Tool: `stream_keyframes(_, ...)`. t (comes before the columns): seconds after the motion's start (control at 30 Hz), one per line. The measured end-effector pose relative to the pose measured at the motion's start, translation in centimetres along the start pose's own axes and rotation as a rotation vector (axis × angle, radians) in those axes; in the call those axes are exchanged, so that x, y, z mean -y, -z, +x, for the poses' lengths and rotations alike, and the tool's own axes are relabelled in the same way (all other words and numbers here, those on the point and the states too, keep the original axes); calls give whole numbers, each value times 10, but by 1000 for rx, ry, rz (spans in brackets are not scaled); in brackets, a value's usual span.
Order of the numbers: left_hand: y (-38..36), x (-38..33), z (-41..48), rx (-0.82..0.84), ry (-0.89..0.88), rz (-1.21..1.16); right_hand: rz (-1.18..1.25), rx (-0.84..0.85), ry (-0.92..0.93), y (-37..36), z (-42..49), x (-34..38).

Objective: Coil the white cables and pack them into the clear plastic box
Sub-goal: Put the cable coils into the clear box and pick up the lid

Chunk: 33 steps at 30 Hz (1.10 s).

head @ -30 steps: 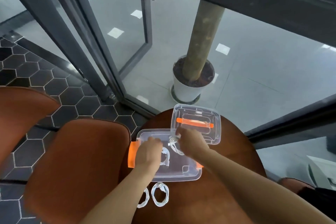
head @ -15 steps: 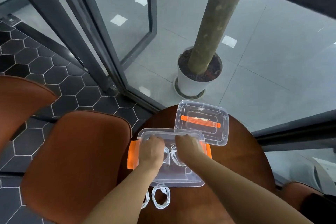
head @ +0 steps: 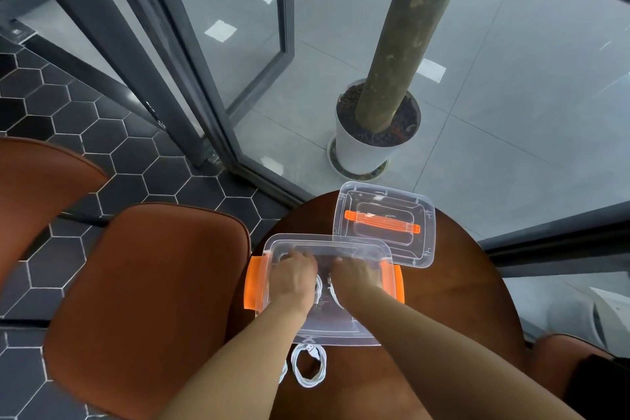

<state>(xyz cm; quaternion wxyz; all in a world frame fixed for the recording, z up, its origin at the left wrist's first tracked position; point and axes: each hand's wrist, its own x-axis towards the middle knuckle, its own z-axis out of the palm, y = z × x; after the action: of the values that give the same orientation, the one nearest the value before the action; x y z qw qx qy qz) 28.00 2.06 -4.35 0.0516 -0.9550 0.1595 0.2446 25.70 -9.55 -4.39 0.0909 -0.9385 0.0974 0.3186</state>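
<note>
- Grey-framed glass wall [head: 238, 44] runs across the far side of my view, with pale floor tiles behind it
- Rust-orange chair [head: 153, 300] stands just left of the counter; a second chair [head: 37, 181] of the same colour sits further left, over dark hexagon floor tiles
- Round brown counter [head: 460, 317] carries all the task's things
- Thick tree trunk [head: 405, 44] rises from a white pot [head: 358, 150] beyond the glass, past the counter's far edge
- Clear plastic box [head: 337, 339] sits open on the counter's left half, with an orange latch [head: 254, 283] on its left end and another on its right
- Clear lid [head: 419, 249] with an orange handle [head: 381, 223] lies at the box's far right corner; whether it rests on the rim I cannot tell
- Left grip [head: 293, 278] is down inside the box's left half, back of the hand towards me, lying over a white coil; I cannot tell if the fingers pinch it
- Right grip [head: 356, 278] is down in the right half just beside it, over a second coil; its fingers are hidden too, so I cannot tell there either
- White cables in the box [head: 319, 290] show as curved strands in the gap between my two grips
- One coiled white cable [head: 308, 366] lies on the counter just in front of the box's near rim, plug end up top
- A further white coil [head: 283, 373] peeks out beside it, mostly covered by my left forearm
</note>
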Motion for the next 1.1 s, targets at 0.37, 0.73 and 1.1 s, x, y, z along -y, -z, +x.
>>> stream_keyframes(0.37,1,2,-13,-59,-62,-55,49,-48,66,11,-17,-3)
stream_keyframes(0.73,27,5,-66,-244,-102,-238,174,-218,113,35,-66,-3)
stream_keyframes(1.1,28,26,-144,-347,29,-251,257,-311,238,39,-123,-1)
